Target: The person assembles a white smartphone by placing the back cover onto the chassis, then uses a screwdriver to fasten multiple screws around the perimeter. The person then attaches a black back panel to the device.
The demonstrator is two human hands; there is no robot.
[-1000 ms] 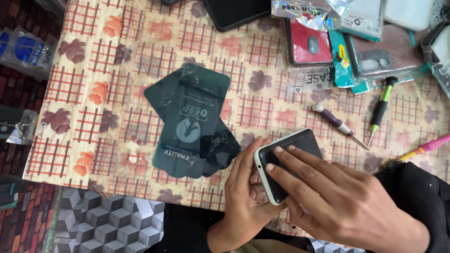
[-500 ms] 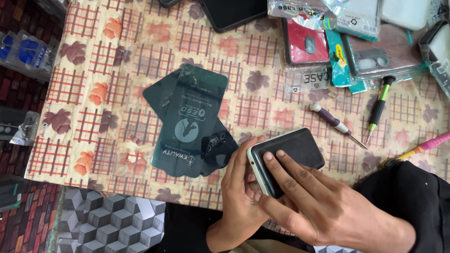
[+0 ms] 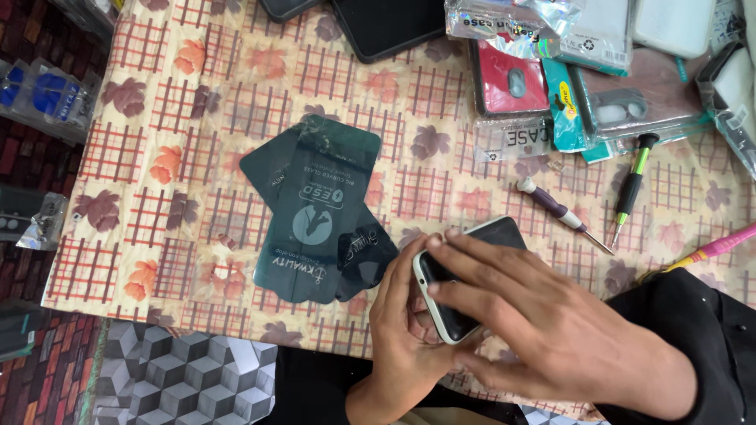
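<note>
Smartphone (image 3: 465, 275) sits near the front edge of the tabletop (image 3: 197, 157), just right of centre, gripped between both hands. Left hand (image 3: 405, 323) cups it from below and the left side, thumb along the pale edge of the case. Right hand (image 3: 543, 323) lies flat on top, fingers (image 3: 472, 256) spread across the dark screen and pressing down. Phone's long axis runs diagonally, upper end toward the far right, lower end toward the person; screen faces up.

Open room: bare patterned cloth to the left of the hands and across the far-left part of the tabletop; the left edge drops off to a brick floor, and a cube-patterned surface shows past the front edge. Right side is crowded.

Just left of the hands, a fanned stack of dark green flat packets (image 3: 315, 212), long axes roughly near-to-far, tilted slightly. Right of the phone, two small screwdrivers: a purple-handled one (image 3: 559, 212) and a green-and-black one (image 3: 630, 189), tips converging near each other. Pink tool (image 3: 720, 248) at the right edge.

Far right: clear plastic sleeves, each holding a phone case, a red one (image 3: 512, 79) among them, overlapping in a pile. Dark flat device (image 3: 394, 27) at the far edge.
</note>
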